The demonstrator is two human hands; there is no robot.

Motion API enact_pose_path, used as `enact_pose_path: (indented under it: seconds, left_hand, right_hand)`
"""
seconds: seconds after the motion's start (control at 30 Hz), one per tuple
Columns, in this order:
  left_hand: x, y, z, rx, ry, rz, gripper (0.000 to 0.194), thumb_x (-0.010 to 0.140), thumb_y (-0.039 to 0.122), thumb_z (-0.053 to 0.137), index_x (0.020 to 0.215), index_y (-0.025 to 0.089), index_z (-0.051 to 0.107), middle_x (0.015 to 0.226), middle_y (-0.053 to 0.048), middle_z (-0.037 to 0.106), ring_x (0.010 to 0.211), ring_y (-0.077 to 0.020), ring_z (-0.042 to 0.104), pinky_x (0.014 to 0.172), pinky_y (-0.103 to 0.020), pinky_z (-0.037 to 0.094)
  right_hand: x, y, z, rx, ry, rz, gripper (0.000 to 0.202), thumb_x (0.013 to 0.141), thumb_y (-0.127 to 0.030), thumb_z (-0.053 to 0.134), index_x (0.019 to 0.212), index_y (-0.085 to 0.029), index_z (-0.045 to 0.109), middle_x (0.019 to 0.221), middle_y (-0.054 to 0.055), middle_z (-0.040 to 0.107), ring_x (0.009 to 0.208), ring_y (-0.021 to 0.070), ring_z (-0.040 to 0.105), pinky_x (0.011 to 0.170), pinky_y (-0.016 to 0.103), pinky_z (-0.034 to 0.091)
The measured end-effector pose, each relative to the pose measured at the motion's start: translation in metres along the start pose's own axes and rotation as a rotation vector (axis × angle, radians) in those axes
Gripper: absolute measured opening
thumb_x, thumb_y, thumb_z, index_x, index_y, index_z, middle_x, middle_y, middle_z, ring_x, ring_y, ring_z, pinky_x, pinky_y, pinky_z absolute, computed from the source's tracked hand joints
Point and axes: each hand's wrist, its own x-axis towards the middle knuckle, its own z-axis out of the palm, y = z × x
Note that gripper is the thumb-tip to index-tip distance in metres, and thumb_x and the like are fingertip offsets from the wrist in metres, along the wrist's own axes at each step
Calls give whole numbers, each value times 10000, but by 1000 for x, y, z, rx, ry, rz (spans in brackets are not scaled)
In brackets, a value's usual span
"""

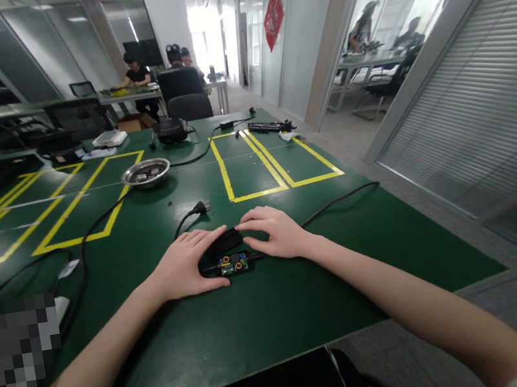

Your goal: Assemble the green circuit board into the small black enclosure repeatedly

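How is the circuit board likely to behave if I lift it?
The circuit board is probably fragile, since its components sit exposed. It looks small and likely light, so the dark leads at its ends could tug it askew.

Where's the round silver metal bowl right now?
In the head view, the round silver metal bowl sits left of centre, beyond the left hand, on the green table.

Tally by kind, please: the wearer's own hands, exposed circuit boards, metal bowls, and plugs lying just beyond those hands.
Hands (left hand, right hand): 2
Exposed circuit board: 1
Metal bowl: 1
Plug just beyond the hands: 1
Total: 5
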Motion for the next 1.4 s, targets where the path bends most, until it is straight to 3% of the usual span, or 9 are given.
enact_pose_path:
  seconds: [0.07,0.17,0.37,0.5,0.57,0.83,1.0,1.2,1.4]
  left_hand:
    - [-1,1,0,-34,24,35,913,832,616,753,1584,237,401,1395,-146,660,1230,-323,657,1081,-466,509]
    - [-2,3,1,-73,71,77,862,838,552,764,1562,232,423,1384,-144,662,1228,-314,664,1077,-457,530]
    - [-2,13,2,-107,120,114,757,844,408,760,1514,223,461,1355,-143,652,1188,-292,680,1017,-422,569]
    - [0,19,2,-141,91,65,730,816,403,782,1462,219,496,1257,-118,697,1084,-271,712,936,-382,584]
    - [1,20,1,-157,72,45,653,801,416,794,1374,215,554,1194,-101,721,1030,-262,721,903,-372,582]
    - [2,27,0,-237,80,57,231,819,298,746,981,205,611,1049,-71,692,905,-207,698,788,-297,554]
    - [3,27,1,-264,65,53,313,785,278,765,1041,207,598,1166,-95,689,1008,-231,695,863,-325,554]
    - [2,22,3,-195,54,9,287,801,352,756,1000,207,608,939,-43,708,814,-209,687,736,-305,525]
    - [2,21,4,-181,59,49,232,853,360,731,987,203,624,920,-49,717,813,-204,692,716,-292,507]
  right_hand:
    - [0,3,3,15,8,75,347,968,-335,654,1281,-194,704,1269,138,715,1135,275,654,978,460,527]
    - [0,5,5,169,-53,103,283,938,-281,690,1200,-179,723,1187,123,750,1096,257,674,991,454,534]
    - [-1,-2,1,513,-107,219,172,852,-204,702,1022,-176,693,928,35,747,843,167,701,800,318,575]
    - [-2,-4,0,666,-91,332,181,797,-229,691,969,-179,664,936,36,722,868,175,712,634,237,545]
    - [-3,-3,-1,730,-87,373,198,763,-224,693,951,-179,654,981,42,717,896,179,716,647,236,551]
    - [-2,-5,-5,876,-255,212,298,690,-199,803,935,-188,633,1056,26,680,958,165,659,916,348,543]
    - [-1,-7,-5,831,-315,214,331,695,-213,837,958,-188,639,1104,42,693,963,173,640,895,346,528]
    - [0,-6,-5,810,-325,203,300,710,-107,734,985,-183,641,1158,56,704,969,171,648,900,351,530]
    - [-1,-7,-7,757,-339,188,328,701,-87,720,1006,-189,652,1128,43,703,979,177,650,894,342,536]
